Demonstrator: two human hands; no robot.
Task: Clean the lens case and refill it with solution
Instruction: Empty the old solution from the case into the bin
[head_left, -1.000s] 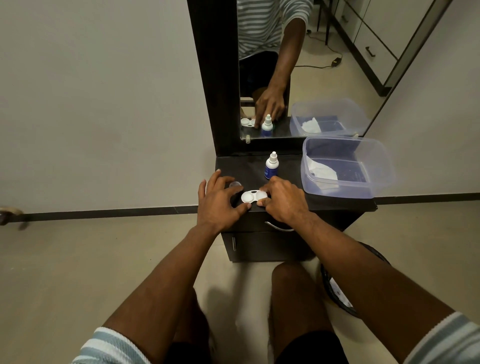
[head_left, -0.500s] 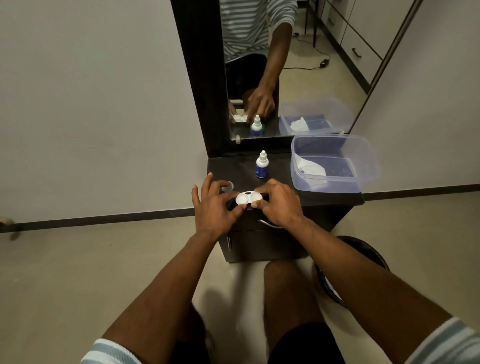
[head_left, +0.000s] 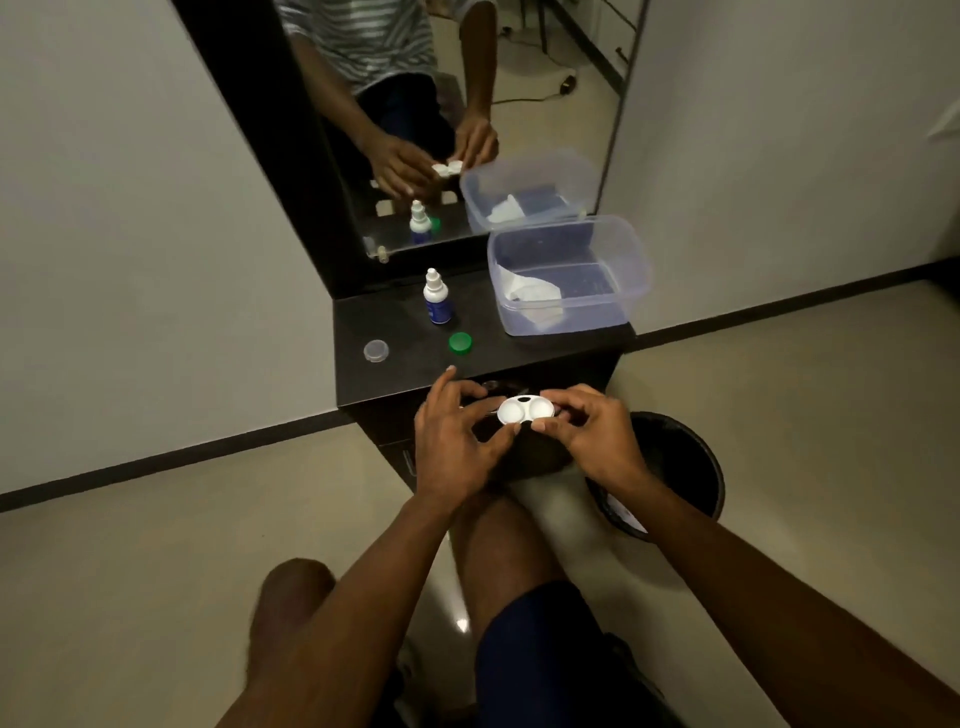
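Holding: case (head_left: 525, 410) between both hands, lifted off the cabinet (head_left: 395, 374), in front of its near edge, above my knees.
Left hand (head_left: 457, 441): thumb tip pinches the near left rim of the case; index finger sticks up, other fingers loosely curled over the far side.
Right hand (head_left: 592, 431): thumb and fingers pinch the right end of the case, thumb on the near edge.
Case: white, two round wells side by side, both uncapped, facing up; small dark mark on the far edge between the wells. Cannot tell if there is liquid inside.
Green cap (head_left: 460, 343): on the cabinet top, near the middle, apart from the case.
Clear cap (head_left: 376, 350): on the cabinet top, left of the green cap, well apart from it.
Bottle (head_left: 436, 297): upright, white dropper top, blue label, far side of the top, just beyond the green cap.
Tub (head_left: 631, 260): clear plastic, far right of the top, white tissue (head_left: 530, 291) lying inside at its left.
Mirror (head_left: 519, 78): behind the cabinet, shows both hands on the case.
Bin (head_left: 691, 462): dark, on the floor right of the cabinet, beside my right forearm.
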